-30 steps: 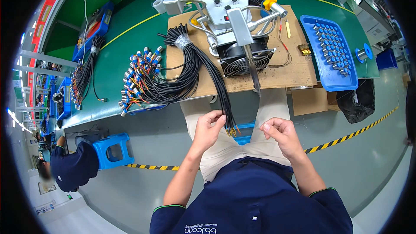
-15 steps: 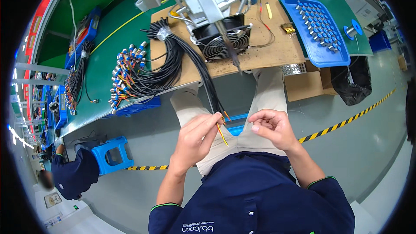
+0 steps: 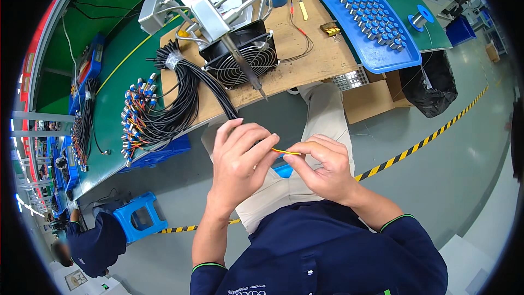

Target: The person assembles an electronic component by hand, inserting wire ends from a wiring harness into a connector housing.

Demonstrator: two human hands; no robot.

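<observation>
My left hand (image 3: 243,158) is closed around the end of a black cable, most of it hidden by the fingers. Thin yellow and red wires (image 3: 284,152) come out of that end. Their tips are pinched between thumb and forefinger of my right hand (image 3: 326,168), so the wires stretch across the gap between both hands. Beyond the left hand runs a tied bundle of black cables (image 3: 188,76), draped over the table edge. At its other end lie many blue-and-metal connectors (image 3: 136,117) with coloured wires.
A soldering iron (image 3: 245,68) points toward me, above a black fan (image 3: 243,57) on a brown board (image 3: 327,60). Blue tray (image 3: 376,65) holds rows of metal connectors; a solder spool (image 3: 420,19) stands beside it. At left, a person (image 3: 98,243) sits near a blue stool (image 3: 142,218).
My right hand has moved left and closed on the wire tips, which hung free before. The wires now point right. The view has shifted, so the table items appear farther left.
</observation>
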